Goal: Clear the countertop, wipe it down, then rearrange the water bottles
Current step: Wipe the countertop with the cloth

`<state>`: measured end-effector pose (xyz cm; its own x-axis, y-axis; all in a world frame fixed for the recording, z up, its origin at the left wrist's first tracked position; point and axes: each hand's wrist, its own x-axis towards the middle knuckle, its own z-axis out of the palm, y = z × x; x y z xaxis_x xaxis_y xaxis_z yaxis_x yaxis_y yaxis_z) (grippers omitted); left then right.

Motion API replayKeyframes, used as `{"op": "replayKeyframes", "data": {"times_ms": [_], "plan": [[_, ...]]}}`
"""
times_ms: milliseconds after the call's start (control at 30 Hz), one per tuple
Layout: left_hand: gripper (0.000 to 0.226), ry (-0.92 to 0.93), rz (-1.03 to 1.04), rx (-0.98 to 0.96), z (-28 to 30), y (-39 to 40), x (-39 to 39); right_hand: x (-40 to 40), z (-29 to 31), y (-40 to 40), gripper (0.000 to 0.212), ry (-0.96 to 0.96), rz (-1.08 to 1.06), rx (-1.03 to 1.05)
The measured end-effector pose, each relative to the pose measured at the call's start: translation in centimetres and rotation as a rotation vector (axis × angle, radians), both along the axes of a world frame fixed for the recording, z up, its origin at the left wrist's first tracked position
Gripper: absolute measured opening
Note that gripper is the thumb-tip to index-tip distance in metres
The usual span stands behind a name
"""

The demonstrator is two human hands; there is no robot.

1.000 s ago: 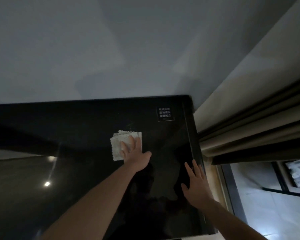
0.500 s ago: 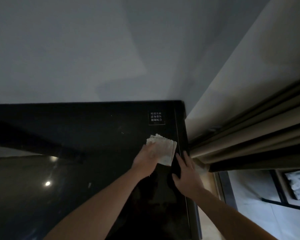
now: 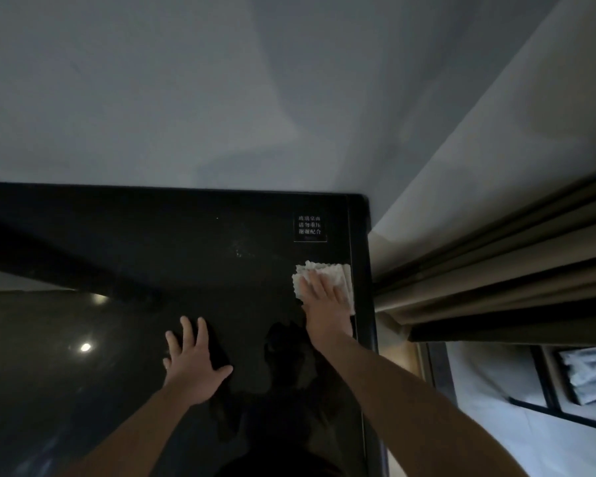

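Note:
A folded white cloth [image 3: 327, 275] lies near the right edge of the glossy black glass countertop [image 3: 135, 270]. My right hand [image 3: 324, 306] presses flat on the cloth with straight fingers. My left hand [image 3: 195, 363] rests flat on the bare glass, lower and to the left, fingers spread. No water bottles are in view.
A small sticker with white text [image 3: 309, 228] sits at the back right corner of the glass. A grey wall rises behind the counter. Beige curtains [image 3: 496, 277] hang just right of the counter's edge. A ceiling light reflects in the glass [image 3: 85, 347].
The cloth went from under my left hand, across to the right edge, and is now under my right hand. My left hand has moved back left onto bare glass.

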<state>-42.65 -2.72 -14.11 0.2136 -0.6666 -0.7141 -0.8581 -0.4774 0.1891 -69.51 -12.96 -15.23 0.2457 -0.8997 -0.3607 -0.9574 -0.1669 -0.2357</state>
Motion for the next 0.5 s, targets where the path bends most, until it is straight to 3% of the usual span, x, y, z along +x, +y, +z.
{"op": "replayKeyframes", "data": {"times_ms": [100,167,200,233,300,367,500], "plan": [[0.124,-0.024,0.006,0.017,0.0,-0.5,-1.1,-6.1,0.5,-1.1,0.065,-0.113,0.0,0.086],[0.124,-0.034,0.002,0.026,-0.1,-0.5,-1.3,-10.6,2.7,-0.7,0.042,-0.108,-0.157,0.073],[0.124,-0.034,-0.002,0.033,0.0,-0.5,-1.3,-12.9,3.6,-0.5,0.045,-0.054,-0.31,0.063],[0.125,-0.034,-0.007,0.037,0.1,-0.5,-1.3,-15.0,4.4,-0.3,0.064,-0.05,-0.471,0.068],[0.124,-0.033,-0.016,0.041,0.2,-0.5,-1.4,-18.1,5.7,-0.4,0.087,-0.03,-0.538,0.033],[0.124,-0.032,-0.018,0.054,0.4,-0.7,-1.5,-18.9,6.7,-0.9,0.052,-0.076,-0.568,0.096],[0.125,-0.04,-0.02,0.061,0.6,-0.8,-1.7,-14.0,6.3,-2.5,0.06,-0.236,-0.402,0.038]]}}
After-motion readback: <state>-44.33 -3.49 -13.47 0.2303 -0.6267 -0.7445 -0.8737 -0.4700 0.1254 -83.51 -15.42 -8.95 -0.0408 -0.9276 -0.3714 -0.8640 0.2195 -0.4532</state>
